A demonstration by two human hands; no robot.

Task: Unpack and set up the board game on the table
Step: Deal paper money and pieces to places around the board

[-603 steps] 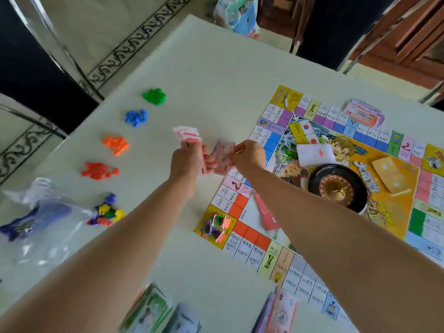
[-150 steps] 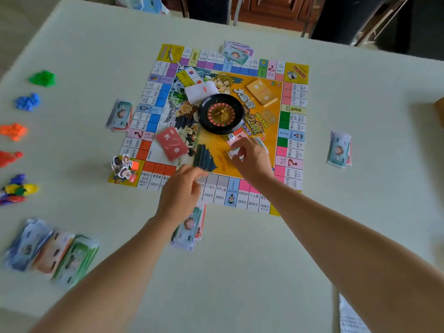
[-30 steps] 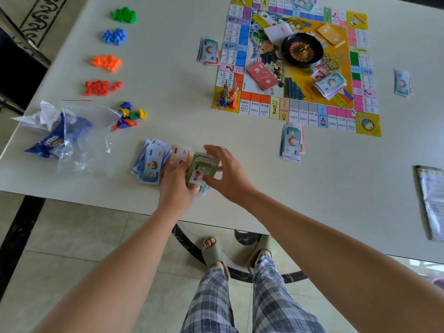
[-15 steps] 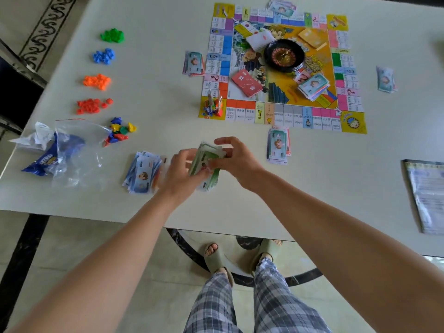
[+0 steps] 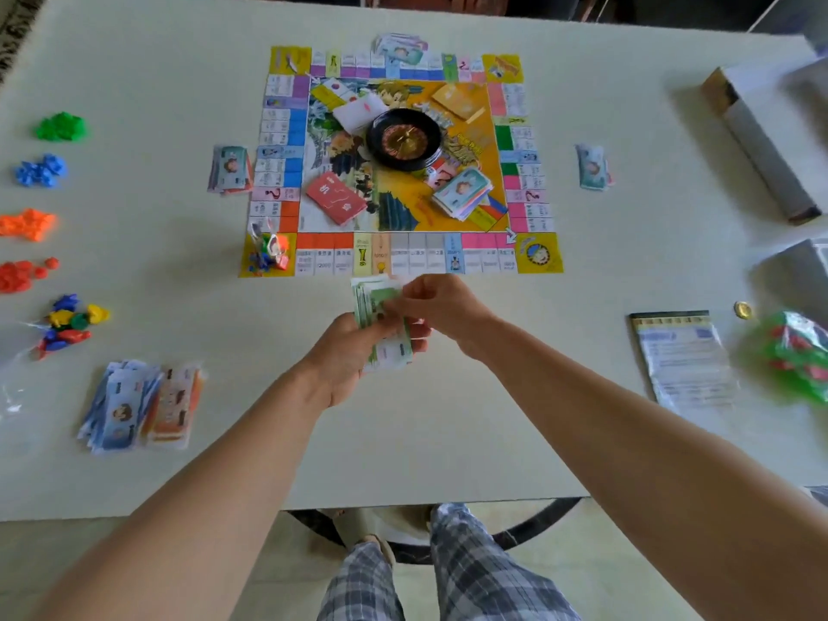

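White table (image 5: 582, 333), game board (image 5: 398, 255), both hands gripping green banknotes (image 5: 374, 302)

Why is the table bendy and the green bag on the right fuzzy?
Head view: the wide-angle lens bows the table at its edges; the green bag sits at the frame's edge, smeared, probably by motion; the board mid-frame looks sharper.

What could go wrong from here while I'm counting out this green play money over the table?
The green bills sit in the air between your left hand and right hand, so some may slip and scatter. The loose bill piles lie near the table front edge by your left forearm; a sweep might push them off. The pawns clustered on the board corner could topple if bumped.
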